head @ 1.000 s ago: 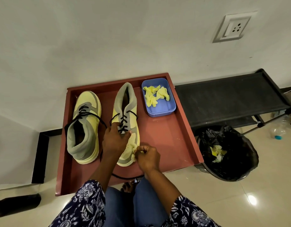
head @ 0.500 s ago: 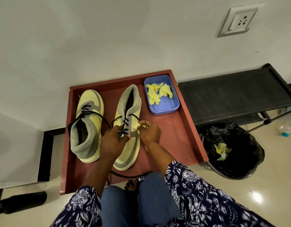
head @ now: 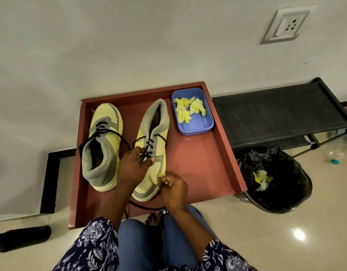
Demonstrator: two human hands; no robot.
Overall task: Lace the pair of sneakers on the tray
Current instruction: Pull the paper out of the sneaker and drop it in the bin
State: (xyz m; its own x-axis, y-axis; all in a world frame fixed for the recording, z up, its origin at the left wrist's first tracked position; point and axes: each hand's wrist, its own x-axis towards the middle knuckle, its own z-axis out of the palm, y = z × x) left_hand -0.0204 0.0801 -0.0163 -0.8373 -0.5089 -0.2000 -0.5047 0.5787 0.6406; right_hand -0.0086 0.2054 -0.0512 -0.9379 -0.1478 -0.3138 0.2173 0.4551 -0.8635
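While our left hand [head: 134, 166] pinched the lace [head: 147, 151] on the near shoe [head: 151, 153], our right hand [head: 173, 189] gripped a yellow wad [head: 156, 178] by its toe. Both shoes on the tray [head: 198, 163] looked half laced, untied.

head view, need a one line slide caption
Left hand pinches the black lace on the right sneaker while right hand holds a yellow wad at its toe, on the tray.

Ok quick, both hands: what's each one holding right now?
Left hand: pinching the black lace on the right-side sneaker.
Right hand: fingers curled around a crumpled yellow tissue wad at that sneaker's toe.
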